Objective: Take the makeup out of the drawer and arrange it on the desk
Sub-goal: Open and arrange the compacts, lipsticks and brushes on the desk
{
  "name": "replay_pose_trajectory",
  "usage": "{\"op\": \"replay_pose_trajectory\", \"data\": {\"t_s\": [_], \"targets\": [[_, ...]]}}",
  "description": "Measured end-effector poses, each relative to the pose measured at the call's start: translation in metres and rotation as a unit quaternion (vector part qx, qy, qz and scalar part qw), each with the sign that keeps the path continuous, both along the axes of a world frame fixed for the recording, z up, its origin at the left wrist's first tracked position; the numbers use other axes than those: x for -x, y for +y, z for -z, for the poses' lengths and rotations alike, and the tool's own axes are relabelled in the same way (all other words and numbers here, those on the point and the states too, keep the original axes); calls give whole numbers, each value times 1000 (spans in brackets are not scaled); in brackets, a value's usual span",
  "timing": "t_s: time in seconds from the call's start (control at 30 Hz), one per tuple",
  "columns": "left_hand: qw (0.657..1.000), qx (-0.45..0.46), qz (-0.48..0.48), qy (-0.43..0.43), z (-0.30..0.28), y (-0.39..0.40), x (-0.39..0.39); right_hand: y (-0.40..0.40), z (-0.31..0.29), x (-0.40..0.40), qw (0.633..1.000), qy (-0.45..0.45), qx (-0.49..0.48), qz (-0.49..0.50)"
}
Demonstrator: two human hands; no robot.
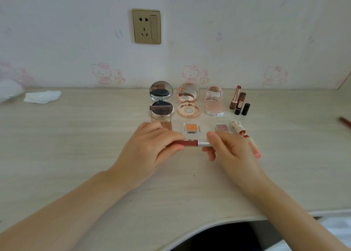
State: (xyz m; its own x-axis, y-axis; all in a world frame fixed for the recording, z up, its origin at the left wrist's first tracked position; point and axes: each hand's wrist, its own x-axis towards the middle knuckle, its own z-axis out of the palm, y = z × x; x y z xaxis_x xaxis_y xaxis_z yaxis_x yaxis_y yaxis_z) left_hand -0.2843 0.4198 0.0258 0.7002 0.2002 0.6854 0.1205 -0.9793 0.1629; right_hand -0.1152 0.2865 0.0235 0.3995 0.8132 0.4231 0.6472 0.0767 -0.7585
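A lip gloss tube point(191, 142) with a dark red body and a silver cap lies level between my two hands above the desk point(76, 136). My left hand point(150, 148) grips the red end. My right hand point(228, 148) pinches the silver cap end. Behind them stand three open compacts: a black one point(161, 98), a rose-gold one point(188, 102) and a pale pink one point(214, 103). Uncapped lipsticks point(239, 101) stand at the right. A clear eyeshadow case point(161, 115), an orange pan point(190, 127) and a pink pan point(221, 127) lie nearer.
A pink lip tube with a bunny cap point(245, 134) lies just right of my right hand. A crumpled white tissue point(42, 96) sits at the back left. A red pencil point(344, 121) lies at the far right edge. A wall socket point(146, 26) is above the desk.
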Motion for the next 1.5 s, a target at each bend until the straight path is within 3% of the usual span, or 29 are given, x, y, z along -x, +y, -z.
{"op": "replay_pose_trajectory", "data": {"t_s": [0.1, 0.27, 0.4, 0.67, 1.0, 1.13, 1.3, 1.5], "targets": [[1000, -15, -23, 16, -1, 1, 1, 2, 4, -4, 1000, -27, 2, -9], [999, -5, -31, 20, -3, 1, 1, 2, 5, -6, 999, 26, -16, -40], [999, -5, -25, 19, -2, 0, 0, 1, 5, -4, 999, 48, 17, -8], [999, 29, -28, 11, 1, 1, -1, 2, 4, -1, 999, 18, 34, -11], [999, -14, -35, 10, 4, 1, -2, 1, 4, -3, 997, 78, 29, -9], [999, -24, -43, 22, 4, 1, 0, 2, 5, -4, 998, 46, 38, 2], [999, 9, -38, 17, 3, 2, 0, 1, 3, -5, 996, 86, 5, 9], [998, -23, -34, 40, 5, 2, -1, 3, 2, -2, 997, 65, 35, 7]]}}
